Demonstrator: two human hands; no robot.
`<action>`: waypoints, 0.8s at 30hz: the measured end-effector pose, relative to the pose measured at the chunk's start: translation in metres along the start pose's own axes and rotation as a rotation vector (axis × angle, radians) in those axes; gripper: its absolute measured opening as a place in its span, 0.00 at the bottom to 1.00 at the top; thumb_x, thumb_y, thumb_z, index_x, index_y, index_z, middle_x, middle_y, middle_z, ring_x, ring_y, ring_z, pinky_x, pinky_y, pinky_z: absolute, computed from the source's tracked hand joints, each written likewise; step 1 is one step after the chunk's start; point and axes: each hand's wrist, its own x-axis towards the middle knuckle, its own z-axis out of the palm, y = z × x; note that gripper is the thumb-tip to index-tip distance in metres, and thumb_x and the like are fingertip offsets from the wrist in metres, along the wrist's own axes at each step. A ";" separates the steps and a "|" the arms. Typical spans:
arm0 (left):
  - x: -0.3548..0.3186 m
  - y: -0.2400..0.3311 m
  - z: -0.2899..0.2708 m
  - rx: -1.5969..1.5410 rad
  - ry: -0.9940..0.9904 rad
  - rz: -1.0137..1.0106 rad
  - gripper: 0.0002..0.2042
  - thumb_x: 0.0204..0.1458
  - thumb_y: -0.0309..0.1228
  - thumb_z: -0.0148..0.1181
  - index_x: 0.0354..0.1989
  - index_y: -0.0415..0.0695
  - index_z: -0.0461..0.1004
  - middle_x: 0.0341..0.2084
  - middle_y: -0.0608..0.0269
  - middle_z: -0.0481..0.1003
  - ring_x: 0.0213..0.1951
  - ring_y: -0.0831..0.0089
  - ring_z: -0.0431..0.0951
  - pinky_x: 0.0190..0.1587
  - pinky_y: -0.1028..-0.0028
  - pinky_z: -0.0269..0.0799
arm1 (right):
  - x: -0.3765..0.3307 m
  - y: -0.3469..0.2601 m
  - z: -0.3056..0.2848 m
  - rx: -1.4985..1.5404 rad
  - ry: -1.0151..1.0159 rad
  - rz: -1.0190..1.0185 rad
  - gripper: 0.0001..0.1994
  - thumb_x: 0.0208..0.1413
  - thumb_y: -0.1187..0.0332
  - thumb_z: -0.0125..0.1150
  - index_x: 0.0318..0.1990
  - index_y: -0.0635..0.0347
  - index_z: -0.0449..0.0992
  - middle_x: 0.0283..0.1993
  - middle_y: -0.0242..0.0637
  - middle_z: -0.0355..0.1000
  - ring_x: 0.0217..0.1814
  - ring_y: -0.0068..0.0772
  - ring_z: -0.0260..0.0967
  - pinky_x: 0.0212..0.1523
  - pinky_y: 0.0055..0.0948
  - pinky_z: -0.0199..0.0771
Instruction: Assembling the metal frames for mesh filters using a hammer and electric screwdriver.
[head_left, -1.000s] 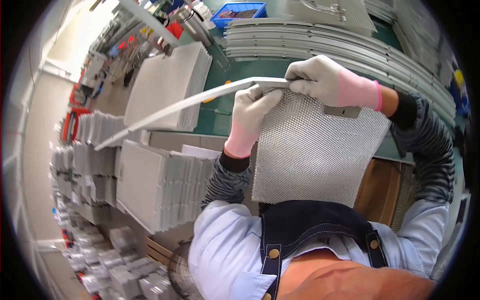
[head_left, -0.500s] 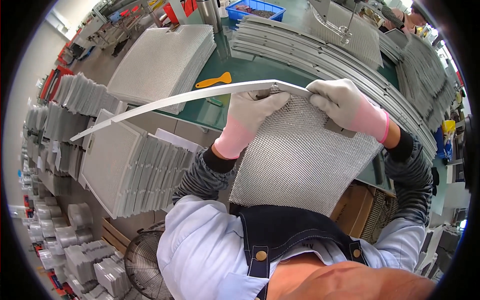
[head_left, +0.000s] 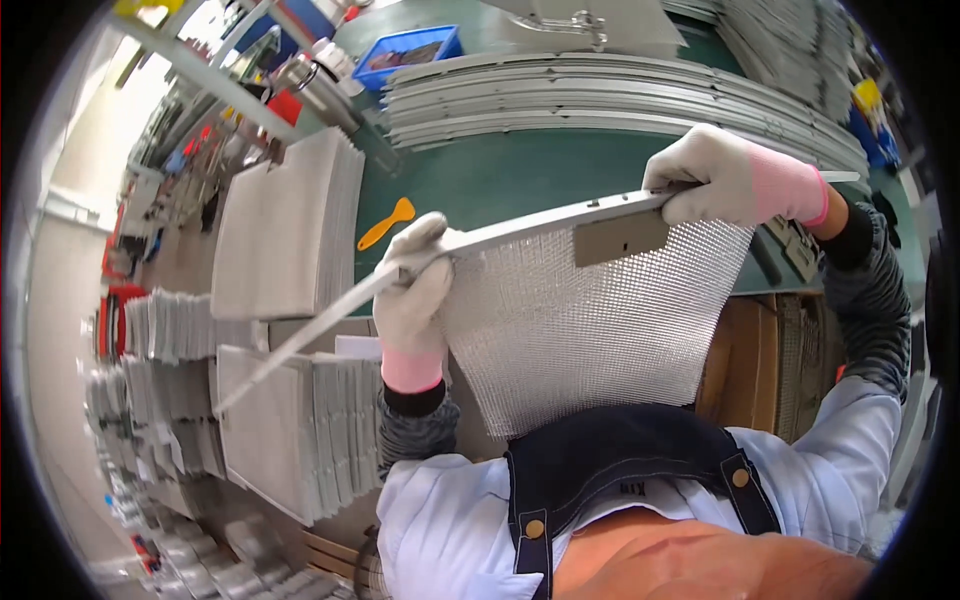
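Note:
A long, thin aluminium frame strip [head_left: 540,228] runs along the far edge of a silvery mesh sheet [head_left: 590,330]. My left hand [head_left: 415,295] is closed around the strip at the sheet's left corner, where the strip bends; a free length sticks out past it toward the lower left. My right hand [head_left: 708,178] is closed on the strip near the sheet's right corner, with the strip's other end showing beyond the wrist. Between my hands, a small grey rectangular plate [head_left: 620,242] lies against the mesh just under the strip. Both hands wear white and pink gloves.
Across the green table [head_left: 500,165] lies an orange scraper [head_left: 386,224]. Stacked frame strips [head_left: 600,95] and a blue bin [head_left: 408,55] stand behind. Piled filter panels [head_left: 285,230] are at the left, with more panels [head_left: 290,430] lower down. A cardboard box [head_left: 750,350] sits below right.
My hands have spread apart along the strip, the left to the sheet's left corner and the right toward its right corner. The strip now bends at my left hand. The view has shifted.

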 end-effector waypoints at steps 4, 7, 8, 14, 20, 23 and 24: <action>-0.012 0.007 0.004 -0.113 0.017 -0.022 0.17 0.47 0.18 0.57 0.48 0.36 0.70 0.40 0.60 0.73 0.42 0.75 0.74 0.46 0.76 0.69 | -0.020 -0.016 -0.006 0.098 -0.061 0.049 0.11 0.43 0.73 0.59 0.35 0.69 0.76 0.21 0.36 0.70 0.23 0.23 0.65 0.27 0.24 0.67; -0.016 0.013 0.007 -0.117 0.016 -0.043 0.17 0.48 0.22 0.60 0.47 0.37 0.70 0.40 0.59 0.73 0.40 0.73 0.74 0.47 0.72 0.70 | -0.025 -0.011 -0.006 0.122 -0.114 0.050 0.09 0.44 0.73 0.60 0.34 0.69 0.76 0.20 0.35 0.68 0.21 0.23 0.63 0.25 0.25 0.65; -0.015 0.011 0.002 -0.077 0.048 -0.017 0.17 0.48 0.23 0.62 0.47 0.37 0.70 0.39 0.59 0.73 0.40 0.73 0.74 0.47 0.71 0.70 | -0.027 -0.011 -0.005 0.078 -0.101 0.065 0.08 0.45 0.73 0.59 0.33 0.69 0.75 0.19 0.35 0.67 0.21 0.23 0.62 0.24 0.26 0.63; -0.015 0.019 0.006 -0.183 -0.061 0.059 0.15 0.52 0.27 0.63 0.47 0.42 0.70 0.37 0.60 0.73 0.43 0.70 0.73 0.47 0.69 0.70 | -0.037 -0.008 0.000 0.056 -0.081 0.088 0.07 0.48 0.73 0.57 0.31 0.69 0.74 0.19 0.34 0.66 0.21 0.24 0.62 0.25 0.27 0.64; -0.020 0.029 0.005 -0.060 0.108 -0.035 0.15 0.55 0.32 0.59 0.48 0.38 0.68 0.37 0.60 0.71 0.39 0.70 0.74 0.44 0.72 0.71 | -0.055 0.011 -0.015 0.020 -0.056 -0.005 0.16 0.42 0.76 0.59 0.42 0.71 0.77 0.24 0.35 0.72 0.24 0.21 0.67 0.27 0.22 0.71; -0.017 0.022 0.007 0.049 0.194 -0.038 0.17 0.58 0.36 0.55 0.48 0.36 0.67 0.37 0.59 0.71 0.38 0.71 0.74 0.43 0.74 0.71 | -0.072 0.024 -0.020 0.119 0.049 0.134 0.17 0.39 0.78 0.59 0.41 0.73 0.78 0.24 0.37 0.73 0.23 0.22 0.68 0.26 0.20 0.71; -0.017 0.020 0.007 0.022 0.223 -0.060 0.16 0.57 0.35 0.55 0.48 0.36 0.67 0.36 0.59 0.71 0.38 0.72 0.74 0.43 0.73 0.71 | -0.075 0.030 -0.018 0.104 0.075 0.144 0.16 0.40 0.78 0.58 0.41 0.73 0.78 0.24 0.37 0.73 0.22 0.21 0.68 0.25 0.20 0.71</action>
